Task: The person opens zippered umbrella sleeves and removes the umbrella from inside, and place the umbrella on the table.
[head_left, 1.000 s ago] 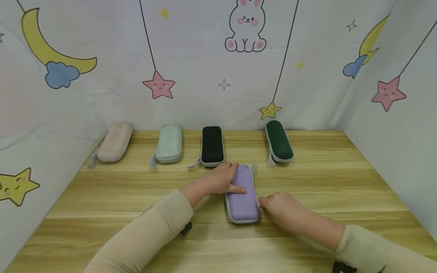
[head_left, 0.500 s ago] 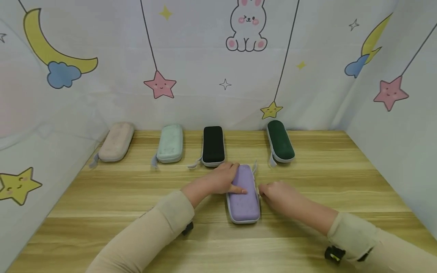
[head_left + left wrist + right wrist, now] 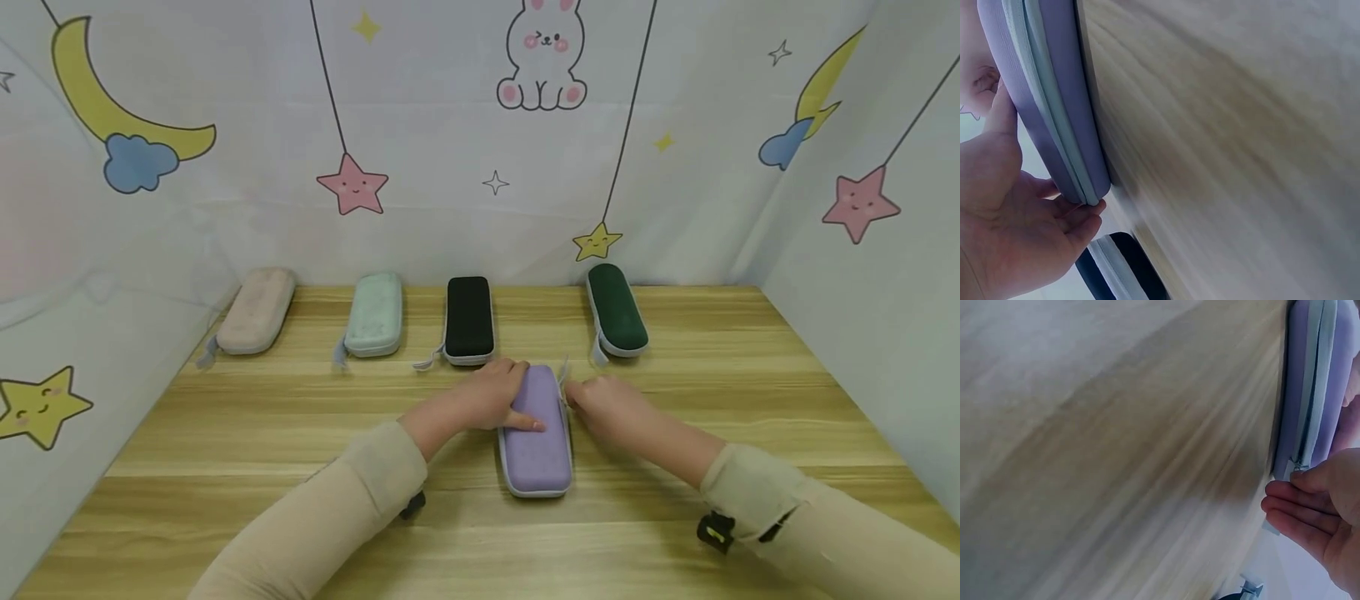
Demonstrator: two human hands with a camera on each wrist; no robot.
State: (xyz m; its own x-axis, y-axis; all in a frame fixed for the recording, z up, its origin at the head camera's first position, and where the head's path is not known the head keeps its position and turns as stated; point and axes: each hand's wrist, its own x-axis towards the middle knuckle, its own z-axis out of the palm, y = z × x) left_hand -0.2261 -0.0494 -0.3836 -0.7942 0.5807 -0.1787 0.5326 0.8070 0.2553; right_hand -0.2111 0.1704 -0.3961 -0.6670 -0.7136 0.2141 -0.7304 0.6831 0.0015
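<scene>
On the wooden table [image 3: 750,400], nearer us than the black case [image 3: 469,318] and dark green case [image 3: 617,308], we see the purple case [image 3: 536,458], contents hidden, gripped by the left hand [image 3: 489,396] while the right hand [image 3: 611,410] pinches its zipper pull [image 3: 1298,467] near the far end.

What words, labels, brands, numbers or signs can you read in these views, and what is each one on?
None: no readable text in any view.
Purple case: no legible lettering on its visible lid or zipped sides.
Cream case and mint case: faint lid marks, too faint to make out.
Backdrop: drawings only, no letters.
Black device by the right sleeve: a yellowish mark, too small to read.
</scene>
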